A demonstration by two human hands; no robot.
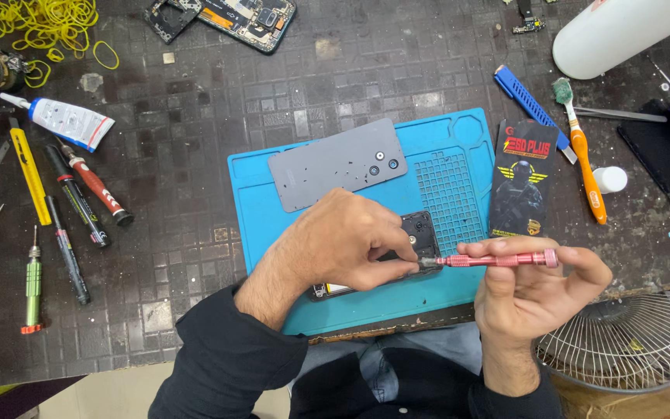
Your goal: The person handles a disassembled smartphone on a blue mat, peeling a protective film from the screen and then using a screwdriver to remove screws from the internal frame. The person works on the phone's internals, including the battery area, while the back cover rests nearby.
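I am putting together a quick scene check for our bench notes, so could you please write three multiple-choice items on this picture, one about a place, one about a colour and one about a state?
1. Where does the flat grey phone back cover lie?
A. on the blue work mat
B. on the wire fan guard
C. under the yellow rubber bands

2. What colour is the slim metal screwdriver in the right hand?
A. green
B. pink-red
C. yellow

3. How is the dark opened phone kept?
A. lifted clear of the mat
B. leaning on the white bottle
C. flat on the mat under the left hand

Answers:
1 A: the cover rests on the upper part of the blue work mat.
2 B: its barrel is pink-red.
3 C: the left hand presses on it while the tip meets it.
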